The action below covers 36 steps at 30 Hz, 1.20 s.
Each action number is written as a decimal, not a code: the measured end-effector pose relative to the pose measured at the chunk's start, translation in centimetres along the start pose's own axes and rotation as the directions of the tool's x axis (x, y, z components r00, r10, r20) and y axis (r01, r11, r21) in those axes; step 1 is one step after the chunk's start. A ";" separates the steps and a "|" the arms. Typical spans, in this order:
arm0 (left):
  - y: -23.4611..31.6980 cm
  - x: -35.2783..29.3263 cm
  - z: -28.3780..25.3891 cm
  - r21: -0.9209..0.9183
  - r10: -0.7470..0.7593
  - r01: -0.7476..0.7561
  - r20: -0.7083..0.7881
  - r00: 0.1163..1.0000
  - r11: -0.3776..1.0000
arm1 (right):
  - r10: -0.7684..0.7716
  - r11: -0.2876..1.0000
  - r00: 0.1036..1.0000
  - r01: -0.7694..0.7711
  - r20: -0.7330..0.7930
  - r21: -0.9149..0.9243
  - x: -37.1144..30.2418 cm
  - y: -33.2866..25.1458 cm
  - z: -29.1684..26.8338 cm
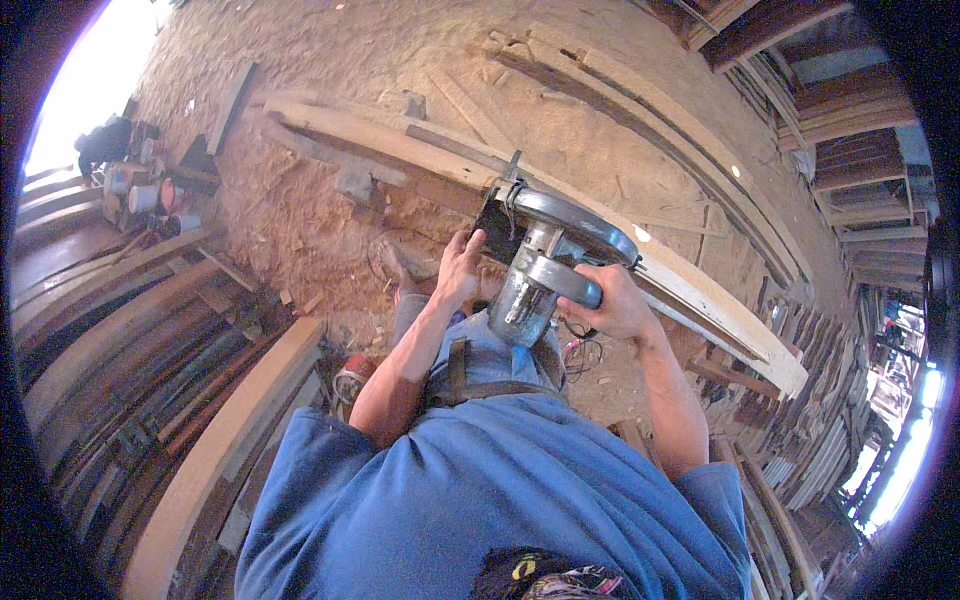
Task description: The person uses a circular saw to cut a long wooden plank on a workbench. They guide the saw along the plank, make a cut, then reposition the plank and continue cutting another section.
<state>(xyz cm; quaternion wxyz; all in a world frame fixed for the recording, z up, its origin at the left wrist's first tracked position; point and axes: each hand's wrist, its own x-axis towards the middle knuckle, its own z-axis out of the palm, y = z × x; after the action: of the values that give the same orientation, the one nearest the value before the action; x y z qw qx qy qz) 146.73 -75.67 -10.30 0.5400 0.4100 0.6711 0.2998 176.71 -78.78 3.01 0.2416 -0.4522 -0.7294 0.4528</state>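
A circular saw (535,275) with a worn grey metal body is in front of me, over a long pale timber beam (410,145). My right hand (612,303) is wrapped round its rear handle. At the saw's left side my left hand (462,262) holds the edge of the dark base plate (497,228), thumb up and fingers partly hidden. The round blade guard (575,220) faces away from me, beside the beam. The beam runs from far left to near right, passing under or behind the saw; the blade itself is hidden.
More long planks (660,140) lie beyond the beam on dusty, sawdust-covered ground. Stacked timber (130,370) fills the left side, and wooden racks (860,150) stand at the far right. A cable (575,350) hangs below the saw. Cans (145,197) stand at the left.
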 end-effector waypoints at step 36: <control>0.9 0.0 -0.6 -0.096 0.026 -0.028 -0.025 0.999 0.995 | 0.007 1.000 1.000 -0.007 0.008 -0.010 1.1 0.0 0.5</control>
<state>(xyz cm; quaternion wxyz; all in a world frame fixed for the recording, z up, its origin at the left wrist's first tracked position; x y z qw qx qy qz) 146.37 -75.21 -9.40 0.5472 0.3890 0.6566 0.3438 175.81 -78.04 2.72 0.2348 -0.4541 -0.7309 0.4521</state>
